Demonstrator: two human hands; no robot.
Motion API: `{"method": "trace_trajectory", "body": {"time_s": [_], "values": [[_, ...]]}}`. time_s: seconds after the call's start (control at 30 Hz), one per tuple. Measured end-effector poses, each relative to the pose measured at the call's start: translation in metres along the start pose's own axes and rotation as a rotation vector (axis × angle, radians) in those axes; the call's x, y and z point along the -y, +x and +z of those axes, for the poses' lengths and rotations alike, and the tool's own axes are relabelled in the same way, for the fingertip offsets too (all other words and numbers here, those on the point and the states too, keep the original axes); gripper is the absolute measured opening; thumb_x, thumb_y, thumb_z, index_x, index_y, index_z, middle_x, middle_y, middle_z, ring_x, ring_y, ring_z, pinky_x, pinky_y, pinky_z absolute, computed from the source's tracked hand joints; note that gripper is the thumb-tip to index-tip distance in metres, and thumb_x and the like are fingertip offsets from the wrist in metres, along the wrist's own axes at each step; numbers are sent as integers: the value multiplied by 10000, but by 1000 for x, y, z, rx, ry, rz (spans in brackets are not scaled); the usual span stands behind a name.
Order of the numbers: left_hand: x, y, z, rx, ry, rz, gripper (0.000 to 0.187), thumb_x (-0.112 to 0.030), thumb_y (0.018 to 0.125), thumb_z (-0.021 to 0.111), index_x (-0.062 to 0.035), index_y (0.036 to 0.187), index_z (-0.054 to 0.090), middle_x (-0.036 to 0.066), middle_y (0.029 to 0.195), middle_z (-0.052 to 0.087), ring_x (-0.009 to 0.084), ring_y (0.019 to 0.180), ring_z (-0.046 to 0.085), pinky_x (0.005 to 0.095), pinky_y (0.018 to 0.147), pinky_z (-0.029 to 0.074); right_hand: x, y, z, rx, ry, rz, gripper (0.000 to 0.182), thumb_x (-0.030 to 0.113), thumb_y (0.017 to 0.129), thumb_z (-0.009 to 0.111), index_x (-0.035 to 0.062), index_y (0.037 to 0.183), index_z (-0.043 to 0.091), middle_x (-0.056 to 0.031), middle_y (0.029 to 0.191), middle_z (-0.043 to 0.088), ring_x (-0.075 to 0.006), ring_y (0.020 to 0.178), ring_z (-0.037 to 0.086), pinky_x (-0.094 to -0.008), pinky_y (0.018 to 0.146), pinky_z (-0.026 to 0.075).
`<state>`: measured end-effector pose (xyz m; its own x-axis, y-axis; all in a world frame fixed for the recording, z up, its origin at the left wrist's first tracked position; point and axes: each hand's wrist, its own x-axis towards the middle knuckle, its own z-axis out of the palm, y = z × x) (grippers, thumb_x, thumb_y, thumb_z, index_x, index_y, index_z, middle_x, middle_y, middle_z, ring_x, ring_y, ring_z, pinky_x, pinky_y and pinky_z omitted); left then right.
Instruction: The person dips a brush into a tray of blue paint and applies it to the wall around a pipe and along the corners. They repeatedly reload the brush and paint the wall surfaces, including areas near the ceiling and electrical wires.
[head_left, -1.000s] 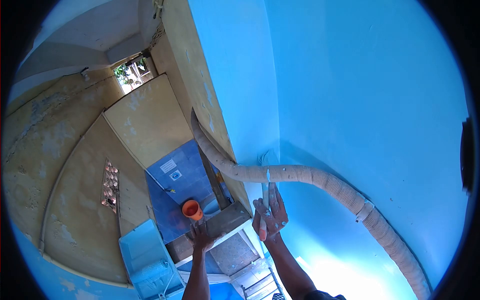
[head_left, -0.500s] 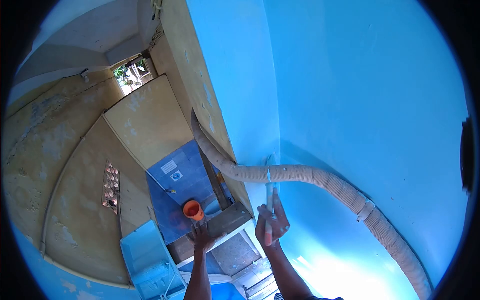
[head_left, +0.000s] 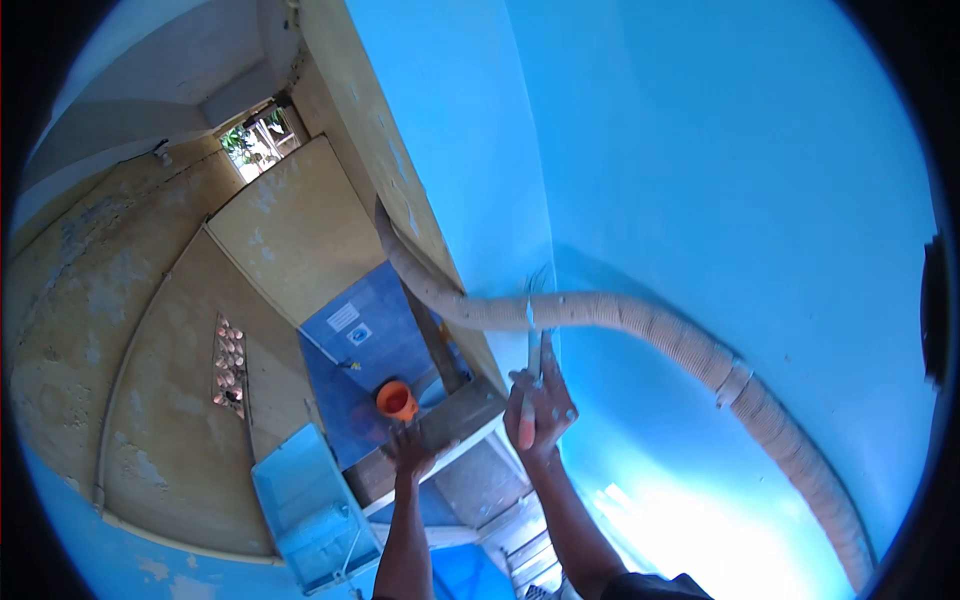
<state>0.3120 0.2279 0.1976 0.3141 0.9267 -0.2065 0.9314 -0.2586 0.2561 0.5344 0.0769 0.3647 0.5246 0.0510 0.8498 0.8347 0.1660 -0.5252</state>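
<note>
My right hand (head_left: 545, 402) is closed around the handle of a paintbrush (head_left: 534, 356), with blue paint specks on the fingers. The brush points up and crosses a ribbed beige hose (head_left: 590, 309); its splayed bristles show just above the hose, against the light blue wall (head_left: 700, 180). On the left, my left hand (head_left: 411, 455) has its fingers spread over the brown ledge (head_left: 462, 415) and holds nothing. Just beyond its fingertips is an orange bucket (head_left: 397, 401).
A light blue paint tray (head_left: 290, 475) with a roller (head_left: 320, 527) stands at the lower left. The hose bends along the wall towards the lower right. Beyond the ledge lie a blue tiled wall (head_left: 335, 375) and peeling yellow walls (head_left: 160, 330).
The view has shifted a little. My right hand and the paintbrush have moved up relative to the hose, and the bristles look more splayed above it. My left hand stays at the ledge.
</note>
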Motion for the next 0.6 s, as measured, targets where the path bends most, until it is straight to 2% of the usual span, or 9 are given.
{"method": "trace_trajectory", "body": {"time_s": [0.07, 0.17, 0.23, 0.3, 0.37, 0.43, 0.5, 0.57, 0.6], "values": [[-5, -6, -7, 27, 48, -22, 1239, -908, 639, 520, -160, 1555, 150, 173, 1608, 114, 392, 1487, 16, 716, 1099, 10, 0, -10, -4, 4, -8, 111, 200, -93, 700, 644, 60, 824, 678, -303, 1190, 625, -388, 1003, 687, -389, 767, 578], [-12, -8, -11, 34, 81, -27, 1235, -900, 646, 526, -181, 1562, 117, 191, 1601, 124, 400, 1485, 26, 719, 1096, 37, -6, -25, -17, 14, 73, 272, 209, -75, 655, 671, 42, 827, 656, -284, 1225, 615, -434, 1061, 652, -411, 815, 566], [-12, -5, -9, 23, 89, -18, 1227, -896, 650, 529, -183, 1562, 121, 203, 1597, 125, 399, 1484, 30, 717, 1096, 44, -7, -18, -16, -44, 140, 326, 219, -78, 654, 684, 41, 837, 671, -261, 1253, 609, -424, 1079, 649, -386, 844, 553], [-8, -2, -5, 18, 126, -40, 1211, -891, 662, 525, -187, 1562, 124, 223, 1588, 132, 403, 1482, 43, 718, 1093, 55, -2, 5, -18, -81, 113, 14, 251, -71, 658, 680, 49, 878, 698, -254, 1274, 598, -412, 1112, 636, -381, 870, 544], [-5, -2, -2, 27, 178, -41, 1190, -886, 671, 525, -202, 1561, 130, 201, 1594, 131, 409, 1479, 57, 717, 1094, 60, -13, -8, -12, 64, 178, 75, 286, -55, 663, 675, 56, 923, 716, -265, 1277, 590, -409, 1146, 616, -404, 900, 533], [-6, -2, -2, -13, 146, -14, 1173, -880, 677, 530, -214, 1559, 135, 171, 1595, 142, 423, 1473, 76, 728, 1086, 81, -26, -32, -13, 63, 152, 79, 284, -39, 661, 673, 54, 925, 722, -261, 1267, 597, -410, 1152, 613, -422, 908, 529], [-4, 2, 0, -14, 188, -17, 1163, -878, 679, 535, -225, 1557, 139, 148, 1594, 155, 433, 1465, 95, 742, 1072, 103, -42, -67, -17, 20, 140, 203, 274, -42, 665, 670, 55, 914, 730, -251, 1288, 590, -412, 1141, 618, -424, 902, 531], [-2, 3, 1, -24, 186, -7, 1162, -881, 681, 529, -225, 1556, 137, 159, 1584, 169, 437, 1459, 111, 751, 1063, 118, -54, -91, -19, -6, 133, 193, 241, -55, 675, 666, 60, 878, 730, -244, 1280, 602, -387, 1108, 643, -402, 871, 543], [-2, 2, 2, -23, 187, -8, 1162, -881, 681, 529, -225, 1556, 137, 159, 1584, 169, 437, 1459, 111, 751, 1063, 118, -57, -105, -28, 35, 124, 401, 192, -75, 684, 674, 53, 823, 706, -232, 1229, 635, -355, 1091, 654, -407, 905, 516]]}}
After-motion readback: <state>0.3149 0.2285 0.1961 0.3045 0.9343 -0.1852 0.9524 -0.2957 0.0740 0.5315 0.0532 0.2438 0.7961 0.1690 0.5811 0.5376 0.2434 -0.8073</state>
